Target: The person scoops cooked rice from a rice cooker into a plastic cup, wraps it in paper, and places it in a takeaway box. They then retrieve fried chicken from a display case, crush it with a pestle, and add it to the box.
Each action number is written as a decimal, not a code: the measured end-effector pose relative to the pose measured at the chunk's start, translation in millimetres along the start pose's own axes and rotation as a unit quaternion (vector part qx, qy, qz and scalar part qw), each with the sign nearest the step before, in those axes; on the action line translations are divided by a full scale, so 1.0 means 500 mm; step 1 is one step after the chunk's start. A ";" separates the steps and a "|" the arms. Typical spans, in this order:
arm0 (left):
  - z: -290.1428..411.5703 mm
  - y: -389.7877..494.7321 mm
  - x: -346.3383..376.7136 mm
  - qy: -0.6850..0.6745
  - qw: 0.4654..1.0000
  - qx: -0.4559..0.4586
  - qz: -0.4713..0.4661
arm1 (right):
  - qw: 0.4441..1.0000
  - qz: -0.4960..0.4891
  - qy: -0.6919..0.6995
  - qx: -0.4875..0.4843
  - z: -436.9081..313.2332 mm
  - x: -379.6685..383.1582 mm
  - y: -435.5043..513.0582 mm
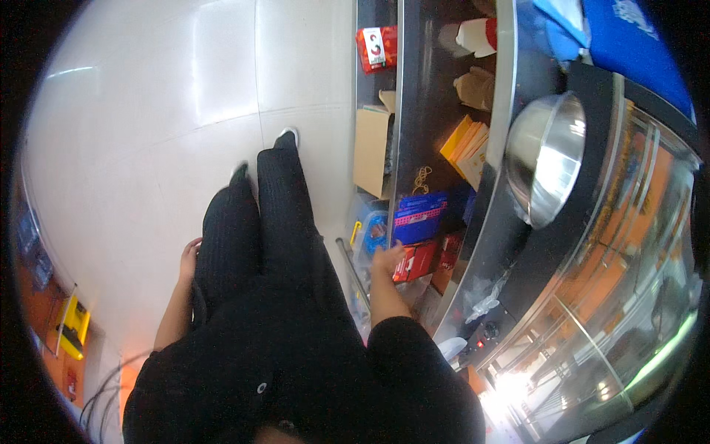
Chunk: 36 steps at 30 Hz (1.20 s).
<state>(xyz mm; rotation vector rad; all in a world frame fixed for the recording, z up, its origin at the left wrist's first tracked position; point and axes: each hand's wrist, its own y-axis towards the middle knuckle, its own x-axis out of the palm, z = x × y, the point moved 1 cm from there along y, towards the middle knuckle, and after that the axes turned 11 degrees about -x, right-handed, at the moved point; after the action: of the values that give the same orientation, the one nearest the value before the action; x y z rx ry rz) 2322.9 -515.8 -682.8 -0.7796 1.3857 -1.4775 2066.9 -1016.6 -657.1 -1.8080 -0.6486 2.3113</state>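
Observation:
My right hand (390,256) reaches into a dark shelf unit at my right side. It is at the front of a red box (416,261), just below a blue box (420,219) with a pink patterned band. Whether the fingers touch or grip either box is not plain. A clear plastic tub (366,227) with blue contents stands close by on the lower level. Down beside my thigh hangs my left hand (191,256), its fingers partly hidden by the black trousers.
A steel bowl (546,161) rests on the counter above the shelves. An open cardboard box (373,150), a red packet (377,49), yellow-orange packets (468,150) and rubber bands (422,180) lie on the shelves. A glass display case (621,250) stands beyond. Pale floor tiles (138,139) extend leftward.

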 end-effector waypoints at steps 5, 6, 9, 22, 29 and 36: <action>0.081 0.010 -0.010 0.115 0.993 -0.001 0.003 | 0.983 -0.014 -0.033 0.178 0.157 0.076 0.072; 0.098 0.005 -0.021 0.106 0.994 -0.023 -0.001 | 0.983 -0.014 -0.038 0.178 0.196 0.094 0.085; 0.094 0.030 -0.075 0.165 0.986 -0.015 0.022 | 0.991 -0.050 -0.037 0.122 0.287 0.125 0.111; 0.028 0.096 -0.152 0.249 0.967 -0.039 -0.046 | 0.949 0.035 0.034 -0.310 0.327 0.094 0.185; -0.094 0.102 -0.142 0.180 0.981 -0.032 -0.068 | 0.955 0.073 0.026 -0.288 0.276 0.064 0.155; -0.178 0.131 -0.148 0.142 0.988 -0.044 -0.051 | 0.976 0.101 0.061 -0.185 0.378 0.070 0.160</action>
<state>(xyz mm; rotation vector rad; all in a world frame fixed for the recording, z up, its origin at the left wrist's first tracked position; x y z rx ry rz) 2282.2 -409.0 -750.5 -0.7252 1.6539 -1.6655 1890.2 -1122.6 -686.1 -2.2533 -0.9721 2.2953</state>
